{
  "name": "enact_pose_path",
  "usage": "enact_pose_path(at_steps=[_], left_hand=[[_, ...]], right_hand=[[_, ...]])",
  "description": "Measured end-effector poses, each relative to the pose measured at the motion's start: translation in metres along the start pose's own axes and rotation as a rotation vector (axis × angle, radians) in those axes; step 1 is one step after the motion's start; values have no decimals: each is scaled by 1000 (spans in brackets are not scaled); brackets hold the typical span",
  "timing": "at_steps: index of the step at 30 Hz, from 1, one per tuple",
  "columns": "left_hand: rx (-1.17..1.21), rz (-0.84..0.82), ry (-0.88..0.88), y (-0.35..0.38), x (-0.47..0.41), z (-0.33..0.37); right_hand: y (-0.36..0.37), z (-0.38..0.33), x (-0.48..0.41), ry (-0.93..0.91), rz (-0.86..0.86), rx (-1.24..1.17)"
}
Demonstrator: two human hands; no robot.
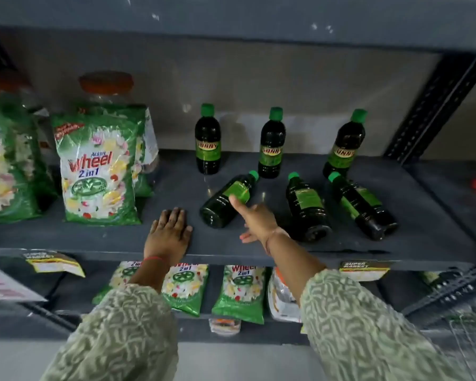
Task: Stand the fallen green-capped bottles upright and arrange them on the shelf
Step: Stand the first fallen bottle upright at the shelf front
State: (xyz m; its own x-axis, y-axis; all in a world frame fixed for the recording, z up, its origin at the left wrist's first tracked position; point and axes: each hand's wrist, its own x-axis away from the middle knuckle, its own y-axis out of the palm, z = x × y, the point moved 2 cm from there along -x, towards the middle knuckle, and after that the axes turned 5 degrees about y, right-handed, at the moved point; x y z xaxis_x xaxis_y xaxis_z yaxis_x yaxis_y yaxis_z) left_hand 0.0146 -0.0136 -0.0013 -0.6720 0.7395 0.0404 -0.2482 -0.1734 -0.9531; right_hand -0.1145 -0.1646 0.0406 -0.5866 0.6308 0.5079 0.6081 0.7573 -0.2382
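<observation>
Green-capped bottles: three upright (207, 138) along rear of grey shelf (94, 237), three fallen in front, caps toward rear. Leftmost fallen bottle (226, 200) lies tilted; right hand (256, 218) reaches to it, thumb on label, fingers spread, not closed around it. Left hand (168, 235) flat on shelf, fingers together. Detergent packet (99, 171) stands at left.

Detergent bag (99, 171) centre left: "Active Wheel 2 in 1". Lower bags (239, 292): "Wheel 2 in 1". Upright bottle labels (208, 145): partial "UNNY". Shelf-edge tag (364, 269) lower right: "SUPER MARKET".
</observation>
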Motion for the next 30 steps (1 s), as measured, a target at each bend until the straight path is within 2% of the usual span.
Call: enact_pose_path(at_steps=[4, 10, 14, 16, 18, 23, 26, 28, 30], left_hand=[[-48, 43, 15, 2, -2, -2], [-76, 51, 12, 7, -4, -5], [-67, 49, 14, 8, -4, -5], [-69, 44, 9, 9, -4, -6], [-74, 46, 13, 8, -4, -6], [-73, 37, 4, 9, -4, -6], [-58, 14, -19, 6, -7, -2], [-62, 4, -31, 6, -10, 1], [-74, 9, -36, 7, -9, 2]], right_hand=[[17, -32, -26, 127, 157, -128], [35, -25, -53, 80, 303, -221], [28, -25, -43, -213, 401, -170], [21, -29, -36, -431, 425, -51], [16, -29, -31, -568, 444, 108], [18, -10, -20, -685, 417, 226], [26, -2, -18, -676, 436, 172], [28, 0, -21, -675, 500, 244], [28, 0, -25, -619, 480, 230]])
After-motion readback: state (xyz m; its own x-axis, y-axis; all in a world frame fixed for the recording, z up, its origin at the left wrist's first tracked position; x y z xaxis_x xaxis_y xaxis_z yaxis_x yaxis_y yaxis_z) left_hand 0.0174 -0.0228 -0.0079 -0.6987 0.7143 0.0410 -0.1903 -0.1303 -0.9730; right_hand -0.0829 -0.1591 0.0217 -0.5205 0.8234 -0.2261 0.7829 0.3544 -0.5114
